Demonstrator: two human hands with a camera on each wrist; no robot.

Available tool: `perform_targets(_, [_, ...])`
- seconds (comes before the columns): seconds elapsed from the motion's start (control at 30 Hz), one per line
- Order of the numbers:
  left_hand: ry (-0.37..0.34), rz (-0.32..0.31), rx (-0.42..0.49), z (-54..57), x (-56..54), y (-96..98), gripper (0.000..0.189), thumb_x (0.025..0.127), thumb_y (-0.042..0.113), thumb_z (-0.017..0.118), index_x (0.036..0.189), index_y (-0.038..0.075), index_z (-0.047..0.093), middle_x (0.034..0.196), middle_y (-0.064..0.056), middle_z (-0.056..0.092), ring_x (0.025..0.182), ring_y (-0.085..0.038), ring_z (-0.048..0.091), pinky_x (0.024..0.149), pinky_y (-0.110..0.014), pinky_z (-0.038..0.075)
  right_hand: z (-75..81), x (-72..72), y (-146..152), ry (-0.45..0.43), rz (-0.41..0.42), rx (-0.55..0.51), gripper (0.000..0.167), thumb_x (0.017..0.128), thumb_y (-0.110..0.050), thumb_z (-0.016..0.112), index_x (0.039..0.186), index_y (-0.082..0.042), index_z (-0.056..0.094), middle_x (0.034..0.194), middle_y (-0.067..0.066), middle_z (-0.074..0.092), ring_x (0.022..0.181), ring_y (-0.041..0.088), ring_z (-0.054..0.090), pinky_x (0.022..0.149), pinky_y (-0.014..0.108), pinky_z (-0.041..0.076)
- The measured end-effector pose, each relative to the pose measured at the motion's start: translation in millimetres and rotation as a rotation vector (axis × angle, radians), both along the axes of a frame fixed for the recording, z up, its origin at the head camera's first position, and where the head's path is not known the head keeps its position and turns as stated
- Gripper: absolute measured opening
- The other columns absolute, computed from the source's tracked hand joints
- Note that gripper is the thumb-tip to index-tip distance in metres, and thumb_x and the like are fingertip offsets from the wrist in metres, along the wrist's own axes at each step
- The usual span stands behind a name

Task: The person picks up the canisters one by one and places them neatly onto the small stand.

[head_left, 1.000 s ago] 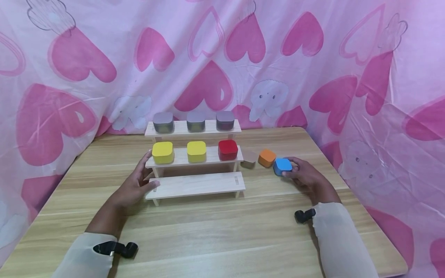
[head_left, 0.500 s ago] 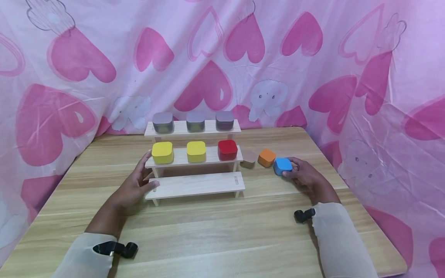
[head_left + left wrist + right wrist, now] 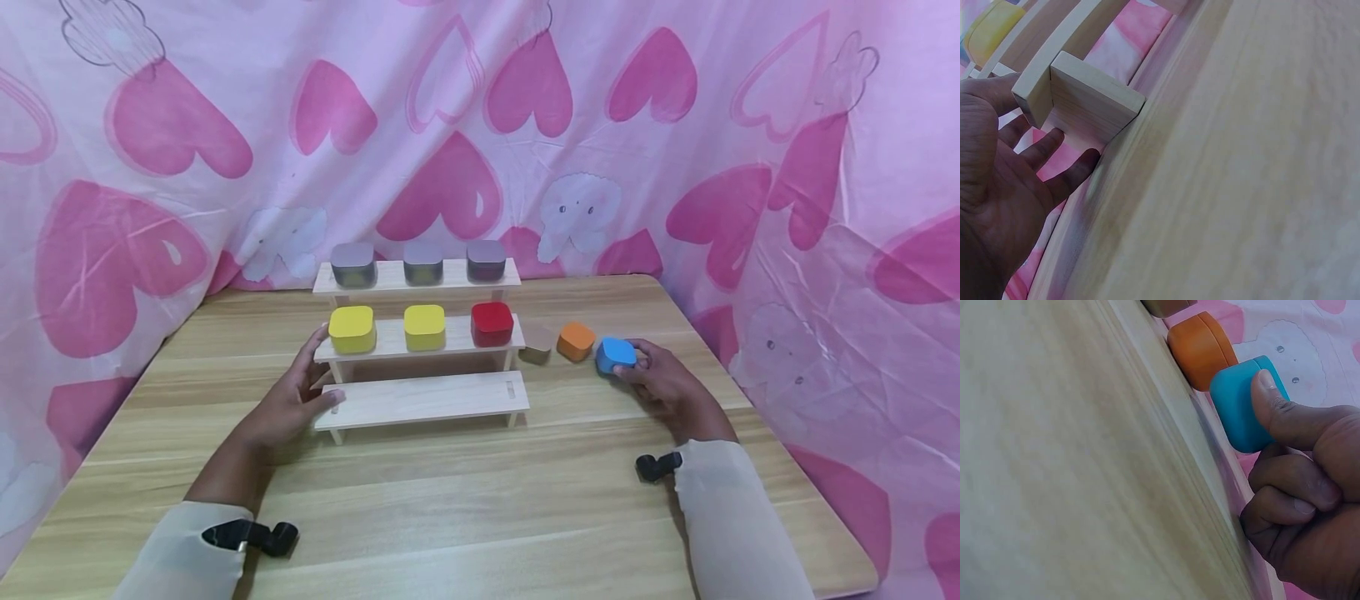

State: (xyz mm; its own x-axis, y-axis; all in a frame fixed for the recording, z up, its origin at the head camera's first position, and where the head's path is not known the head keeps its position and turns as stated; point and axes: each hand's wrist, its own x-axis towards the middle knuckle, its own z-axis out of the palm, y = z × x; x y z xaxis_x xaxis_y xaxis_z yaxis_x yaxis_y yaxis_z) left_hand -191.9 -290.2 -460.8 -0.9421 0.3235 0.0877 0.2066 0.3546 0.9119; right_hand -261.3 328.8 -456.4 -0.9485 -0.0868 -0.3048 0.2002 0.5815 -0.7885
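In the head view my right hand [image 3: 666, 385] pinches a small blue lidded tin [image 3: 613, 356] at the right of the table. The right wrist view shows the thumb [image 3: 1264, 400] on the side of the blue tin [image 3: 1235, 409], with the other fingers curled. An orange tin [image 3: 576, 342] sits just left of it. My left hand [image 3: 281, 404] is spread at the left end of a three-step wooden stand [image 3: 427, 402], its thumb resting on the lowest step. In the left wrist view, loosely spread fingers [image 3: 1072, 178] lie beside the stand's leg [image 3: 1094, 100].
Three grey tins [image 3: 423, 265] stand on the top step. Two yellow tins [image 3: 424, 327] and a red tin [image 3: 492, 324] line the middle step. A silver-brown tin [image 3: 536, 346] sits on the table [image 3: 465, 508] by the stand's right end. A pink heart-patterned curtain [image 3: 480, 100] hangs behind.
The right hand has tilted the blue tin and drawn it slightly right, widening the gap to the orange tin. The left hand and the stand have stayed in place.
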Motion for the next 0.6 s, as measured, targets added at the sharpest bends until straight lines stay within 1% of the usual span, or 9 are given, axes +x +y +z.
perform_targets(0.07, [-0.001,0.0,-0.005,0.3,0.1,0.2,0.107,0.108,0.014,0.069,0.173,0.049,-0.009,0.186,-0.014,0.003,0.164,-0.059,0.021,0.126,-0.081,0.023,1.0,0.4,0,0.001,-0.005,0.006,0.073,0.108,-0.033,0.071,0.17,-0.018,0.036,0.125,0.016,0.051,0.1,0.028,0.051,0.078,0.032,0.047])
perform_targets(0.1, [-0.004,0.002,-0.008,0.4,0.0,0.2,0.107,0.108,0.015,0.069,0.173,0.049,-0.009,0.186,-0.013,0.002,0.164,-0.059,0.02,0.126,-0.081,0.023,1.6,0.6,-1,0.001,-0.006,0.013,0.074,0.108,-0.034,0.071,0.17,-0.018,0.035,0.133,0.018,0.052,0.106,0.03,0.052,0.082,0.034,0.048])
perform_targets(0.13, [-0.007,0.005,-0.009,0.5,0.2,0.3,0.107,0.108,0.015,0.069,0.172,0.049,-0.009,0.186,-0.012,0.001,0.164,-0.059,0.02,0.126,-0.081,0.023,2.2,0.8,-1,-0.006,-0.012,0.01,0.075,0.108,-0.034,0.071,0.171,-0.018,0.033,0.14,0.021,0.051,0.113,0.033,0.053,0.087,0.038,0.051])
perform_targets(0.2, [-0.012,0.007,-0.012,0.3,0.0,0.0,0.106,0.109,0.017,0.069,0.172,0.05,-0.009,0.187,-0.011,0.001,0.165,-0.059,0.019,0.126,-0.081,0.022,3.9,1.7,-1,-0.008,-0.014,0.016,0.078,0.108,-0.035,0.07,0.173,-0.017,0.03,0.158,0.024,0.045,0.129,0.039,0.05,0.102,0.049,0.053])
perform_targets(0.27, [-0.015,0.01,-0.012,0.2,0.0,-0.2,0.105,0.109,0.018,0.069,0.172,0.051,-0.009,0.187,-0.009,0.0,0.165,-0.059,0.019,0.126,-0.08,0.022,5.8,2.9,-1,-0.006,-0.016,0.021,0.08,0.109,-0.036,0.069,0.173,-0.016,0.027,0.169,0.024,0.037,0.142,0.042,0.044,0.117,0.062,0.047])
perform_targets(0.33, [-0.014,0.007,-0.013,0.4,-0.1,-0.2,0.105,0.109,0.018,0.068,0.172,0.051,-0.009,0.187,-0.009,0.0,0.165,-0.058,0.019,0.126,-0.08,0.023,7.3,4.1,-1,0.011,-0.012,0.03,0.08,0.109,-0.036,0.068,0.174,-0.014,0.026,0.173,0.025,0.034,0.148,0.046,0.04,0.125,0.071,0.037])
perform_targets(0.4, [-0.014,0.002,-0.008,0.3,-0.1,-0.4,0.104,0.11,0.018,0.067,0.172,0.05,-0.01,0.187,-0.009,-0.001,0.165,-0.058,0.019,0.126,-0.08,0.022,8.8,5.5,-1,0.043,0.004,0.059,0.08,0.11,-0.037,0.067,0.173,-0.012,0.026,0.173,0.027,0.034,0.15,0.048,0.039,0.127,0.075,0.032])
perform_targets(0.5, [-0.021,0.0,-0.003,0.5,0.0,-0.4,0.103,0.11,0.018,0.066,0.173,0.049,-0.01,0.187,-0.007,-0.003,0.166,-0.058,0.018,0.126,-0.08,0.023,10.2,7.1,-1,0.084,0.02,0.089,0.08,0.11,-0.038,0.067,0.173,-0.01,0.026,0.172,0.029,0.036,0.152,0.05,0.039,0.127,0.077,0.03])
perform_targets(0.6, [-0.019,-0.002,0.002,0.6,0.1,-0.1,0.102,0.111,0.016,0.065,0.174,0.045,-0.01,0.187,-0.006,-0.004,0.166,-0.057,0.019,0.126,-0.079,0.023,10.5,7.8,-1,0.104,0.028,0.094,0.079,0.11,-0.037,0.066,0.173,-0.009,0.026,0.17,0.03,0.038,0.148,0.049,0.042,0.124,0.07,0.038])
